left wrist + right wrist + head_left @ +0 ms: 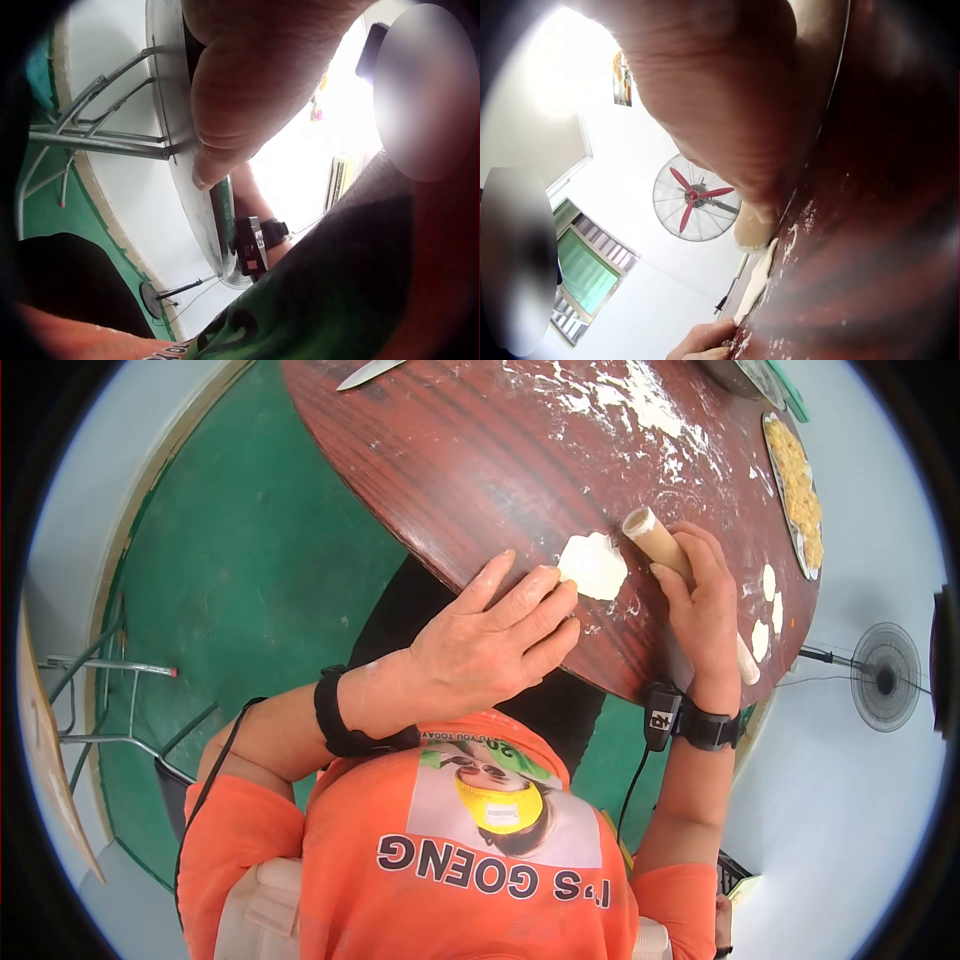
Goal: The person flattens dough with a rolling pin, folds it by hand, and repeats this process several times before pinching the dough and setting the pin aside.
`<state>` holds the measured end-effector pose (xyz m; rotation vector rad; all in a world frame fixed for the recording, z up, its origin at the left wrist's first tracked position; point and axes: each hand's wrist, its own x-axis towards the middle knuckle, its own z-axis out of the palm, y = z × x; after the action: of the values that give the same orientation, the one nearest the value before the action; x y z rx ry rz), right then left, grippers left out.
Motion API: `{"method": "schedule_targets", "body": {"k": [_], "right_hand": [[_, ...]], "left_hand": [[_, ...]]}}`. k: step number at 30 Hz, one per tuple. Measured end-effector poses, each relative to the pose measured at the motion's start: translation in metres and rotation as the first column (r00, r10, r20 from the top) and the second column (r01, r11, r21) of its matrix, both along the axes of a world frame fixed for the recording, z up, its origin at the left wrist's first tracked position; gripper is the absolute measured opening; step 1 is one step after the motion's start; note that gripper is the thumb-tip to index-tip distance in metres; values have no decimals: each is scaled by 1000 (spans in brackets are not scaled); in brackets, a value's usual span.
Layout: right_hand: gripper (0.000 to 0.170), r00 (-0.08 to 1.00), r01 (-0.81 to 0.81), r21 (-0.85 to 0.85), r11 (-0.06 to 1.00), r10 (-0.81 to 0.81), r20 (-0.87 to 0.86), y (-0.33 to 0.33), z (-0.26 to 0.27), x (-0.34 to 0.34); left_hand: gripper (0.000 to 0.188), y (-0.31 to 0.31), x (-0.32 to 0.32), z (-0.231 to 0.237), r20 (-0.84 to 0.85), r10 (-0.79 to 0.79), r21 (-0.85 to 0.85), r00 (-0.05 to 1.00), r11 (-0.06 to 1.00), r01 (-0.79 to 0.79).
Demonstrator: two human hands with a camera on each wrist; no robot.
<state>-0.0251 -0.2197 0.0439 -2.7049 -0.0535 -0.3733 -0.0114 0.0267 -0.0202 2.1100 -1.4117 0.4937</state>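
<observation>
A flat, pale dough wrapper (593, 566) with an uneven rim lies near the table's edge. My left hand (495, 630) is stretched toward it, fingers mostly straight, fingertips right at the wrapper's left rim. The thumb is hidden from the head view. To the right of the wrapper, my right hand (703, 600) grips a wooden rolling pin (655, 542), its floury end pointing toward the dough. In the right wrist view, the pin's rounded end (752, 231) sits close to the dough's edge (756, 285), with left fingertips (709, 337) at the far side.
White flour (640, 405) is scattered over the dark red round table (440, 470). Small dough pieces (768, 582) lie right of the right hand. Farther off are a tray of yellowish filling (797, 490) and a knife blade (370, 372). A fan (885, 678) stands beyond.
</observation>
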Motion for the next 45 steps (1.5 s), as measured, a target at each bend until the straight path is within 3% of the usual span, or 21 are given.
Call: {"method": "schedule_targets", "body": {"k": [4, 6, 7, 8, 10, 11, 19, 21, 25, 28, 30, 33, 34, 36, 37, 38, 40, 45], "right_hand": [[36, 995, -81, 17, 997, 82, -50, 18, 9, -2], [37, 965, -264, -61, 963, 263, -13, 28, 6, -1], [47, 944, -330, -167, 929, 327, -50, 27, -1, -1], [47, 943, -333, -164, 929, 329, -54, 31, -1, 1], [64, 979, -203, -401, 893, 200, -49, 44, -1, 5], [70, 978, -208, -410, 888, 190, -86, 38, -2, 10], [57, 984, -178, -251, 951, 171, -52, 18, -7, 39], [50, 955, -296, -81, 952, 293, -46, 21, -1, 29], [40, 959, -281, -155, 947, 270, -91, 32, 1, 24], [35, 955, -297, -116, 948, 296, -20, 28, 0, 34], [35, 967, -242, 57, 969, 245, -69, 23, -1, 41], [36, 968, -235, 69, 969, 240, -72, 25, 10, 30], [36, 967, -237, 70, 969, 242, -75, 26, 9, 25], [40, 950, -312, -101, 945, 309, -39, 30, 5, 13], [52, 959, -283, -171, 944, 275, -71, 36, 3, 7], [52, 961, -277, -170, 946, 269, -70, 39, 0, 7], [63, 980, -181, -432, 883, 200, -2, 39, -5, 9], [55, 987, -141, -317, 938, 159, 34, 21, -16, 41]], "left_hand": [[56, 3, 1, -2, 12, 19, 15, 1000, 1000, -19], [56, 4, 1, -3, 17, 18, 23, 1000, 1000, -18], [55, 3, 1, -3, 28, 27, 12, 999, 1000, -27], [55, 2, 1, -4, 38, 36, 1, 999, 999, -36], [55, 2, 2, -3, 34, 37, 9, 999, 999, -37], [55, 3, 2, -3, 35, 29, 18, 999, 999, -30], [57, 3, 1, 0, 21, 33, 12, 999, 999, -33], [57, 4, 0, -1, 16, 37, 24, 999, 999, -38], [60, 2, 0, 0, 35, 42, 22, 999, 999, -43], [62, -1, 0, 3, 30, 43, 45, 999, 998, -44], [64, 0, 1, 6, 29, 45, 60, 999, 997, -47], [65, 1, 2, 8, -10, 28, 86, 1000, 996, -28], [66, 1, 1, 7, -19, 25, 79, 1000, 997, -23], [66, 2, 0, 6, -34, 17, 76, 999, 997, -15], [67, 2, 0, 6, -37, 13, 72, 999, 997, -11], [67, 1, 1, 6, -38, 7, 68, 999, 998, -5], [67, 1, 2, 6, -35, 5, 73, 999, 997, -3], [69, 2, 1, 14, -31, -17, 112, 999, 994, 21]]}}
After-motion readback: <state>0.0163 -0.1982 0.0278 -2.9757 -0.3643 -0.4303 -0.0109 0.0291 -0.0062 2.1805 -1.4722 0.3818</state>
